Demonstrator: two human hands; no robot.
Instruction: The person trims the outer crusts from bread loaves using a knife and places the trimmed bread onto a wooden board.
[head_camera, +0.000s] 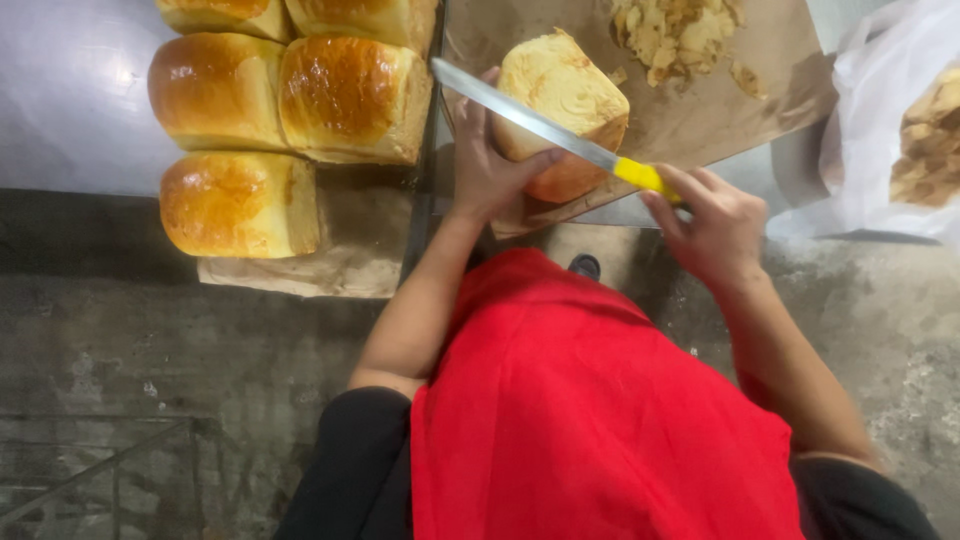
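Note:
My left hand (487, 165) grips a golden bread loaf (562, 95), tilted on its side on a sheet of brown paper (700, 110). My right hand (712, 225) holds a long knife (530, 122) by its yellow handle. The blade lies across the near side of the loaf, pointing up and to the left. A red apron (590, 420) covers my front below both arms.
Several glossy brown loaves (300, 95) sit on a metal tray at the upper left, one (235, 205) hanging over brown paper at the edge. Bread trimmings (675, 35) pile on the paper. A white plastic bag (885, 150) with scraps sits right. Concrete floor lies below.

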